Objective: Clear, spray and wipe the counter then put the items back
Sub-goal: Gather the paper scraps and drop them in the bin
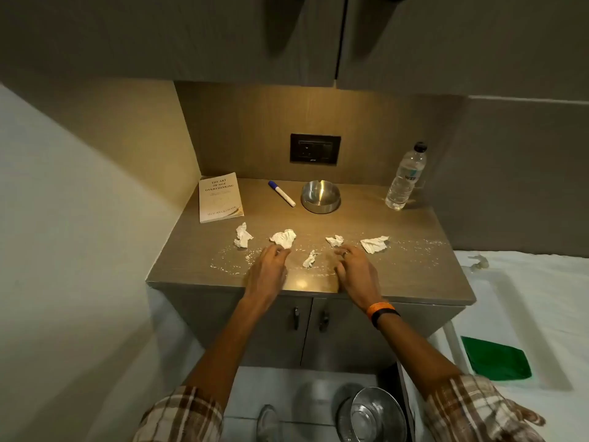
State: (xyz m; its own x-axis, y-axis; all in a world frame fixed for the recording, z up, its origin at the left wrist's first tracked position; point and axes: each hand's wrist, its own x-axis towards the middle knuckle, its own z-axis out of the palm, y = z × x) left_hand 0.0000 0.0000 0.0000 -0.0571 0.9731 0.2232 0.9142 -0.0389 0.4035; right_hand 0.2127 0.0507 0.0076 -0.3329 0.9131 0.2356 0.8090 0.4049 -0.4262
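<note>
White crumpled tissue (pixel 283 238) lies just beyond left hand (pixel 267 270) fingertips, frame centre-left. Right hand (pixel 356 272) near smaller scrap (pixel 335 240). Both hands loosely spread, holding nothing.

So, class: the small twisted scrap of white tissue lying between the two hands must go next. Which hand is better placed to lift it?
Either could, but the right hand seems slightly better placed: the small twisted scrap of white tissue lies just beside its curled fingers, while the left hand points towards a larger wad.

One head-worn view, close and steeply downward, facing the counter (pixel 398 266) and wall cabinets (pixel 191 36) straight ahead
</note>
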